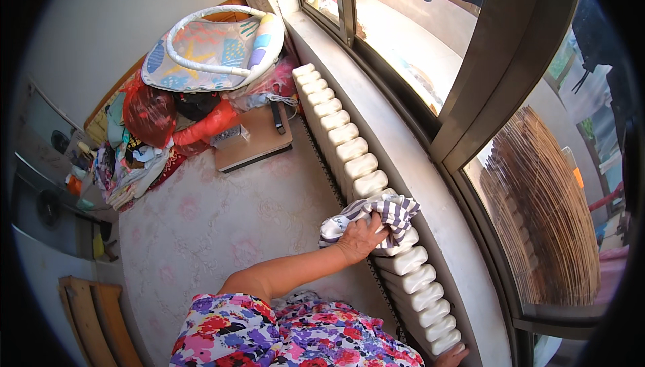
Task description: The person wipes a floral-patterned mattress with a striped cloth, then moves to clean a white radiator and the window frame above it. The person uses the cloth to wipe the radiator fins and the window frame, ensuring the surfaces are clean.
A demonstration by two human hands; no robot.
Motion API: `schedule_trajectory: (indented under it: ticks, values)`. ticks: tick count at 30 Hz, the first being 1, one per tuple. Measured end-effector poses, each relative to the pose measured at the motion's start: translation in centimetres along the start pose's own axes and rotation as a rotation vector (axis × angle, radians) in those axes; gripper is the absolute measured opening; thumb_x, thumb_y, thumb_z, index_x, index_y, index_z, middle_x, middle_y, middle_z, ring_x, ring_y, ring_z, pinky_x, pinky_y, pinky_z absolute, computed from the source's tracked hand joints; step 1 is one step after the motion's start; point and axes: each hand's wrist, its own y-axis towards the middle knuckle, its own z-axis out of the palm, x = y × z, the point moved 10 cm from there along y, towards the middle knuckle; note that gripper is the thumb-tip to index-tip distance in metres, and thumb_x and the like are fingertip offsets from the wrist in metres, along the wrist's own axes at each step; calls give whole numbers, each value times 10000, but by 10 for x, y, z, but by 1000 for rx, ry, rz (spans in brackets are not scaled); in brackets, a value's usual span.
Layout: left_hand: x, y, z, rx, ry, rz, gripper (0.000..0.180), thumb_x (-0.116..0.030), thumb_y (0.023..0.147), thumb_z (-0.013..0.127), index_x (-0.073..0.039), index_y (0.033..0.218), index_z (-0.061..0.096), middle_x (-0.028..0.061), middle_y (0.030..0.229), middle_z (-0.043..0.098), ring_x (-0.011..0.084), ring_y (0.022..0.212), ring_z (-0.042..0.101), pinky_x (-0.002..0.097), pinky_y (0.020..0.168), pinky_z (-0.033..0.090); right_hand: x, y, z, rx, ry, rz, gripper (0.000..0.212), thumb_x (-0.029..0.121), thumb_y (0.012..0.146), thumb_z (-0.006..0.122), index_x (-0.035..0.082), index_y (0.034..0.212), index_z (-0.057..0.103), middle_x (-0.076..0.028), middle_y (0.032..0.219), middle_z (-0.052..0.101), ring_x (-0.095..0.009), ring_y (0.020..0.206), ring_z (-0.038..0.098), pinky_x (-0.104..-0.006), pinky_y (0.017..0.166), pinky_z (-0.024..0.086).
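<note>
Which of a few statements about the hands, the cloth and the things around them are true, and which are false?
1. The left hand holds a striped cloth. True.
2. The striped cloth lies on the windowsill only. False: it is draped over the radiator.
3. The radiator is black. False: it is whitish.
4. A bundle of sticks shows through the window. True.
5. The right hand grips the striped cloth too. False: it is by the radiator's near end.

Striped cloth (402, 212), white and dark greyish: crumpled, bunched under the left hand (363, 239), folds spreading to both sides of it across the radiator (369, 183). Radiator cream-white, rounded sections in one long row, near end at the right hand (451, 356), far end well beyond the left.
</note>
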Motion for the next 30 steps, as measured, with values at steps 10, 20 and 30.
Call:
schedule_trajectory:
  ticks: [10, 20, 30]
  values:
    - [154, 33, 38, 208, 159, -279, 312, -160, 837, 471, -260, 1105, 596, 192, 1317, 410, 316, 871, 574, 419, 718, 483, -5, -2, 5, -14, -41, 36, 495, 420, 892, 551, -40, 1072, 519, -310, 992, 592, -458, 924, 584, -482, 761, 477]
    - [307, 107, 81, 330, 148, -351, 244, -146, 817, 540, -202, 1029, 647, 204, 1305, 430, 340, 880, 602, 413, 730, 523, 89, -41, 18, -357, -578, -442, 501, 374, 937, 412, 24, 1285, 498, -213, 1276, 505, -380, 1182, 453, -582, 944, 358]
    - [445, 121, 82, 178, -193, -602, 209, -172, 754, 623, -92, 935, 690, 167, 1105, 531, 384, 923, 611, 492, 809, 489, 363, -117, 151, 95, -268, -822, 550, 324, 885, 412, 16, 1341, 409, -188, 1315, 467, -381, 1217, 399, -583, 1032, 196]
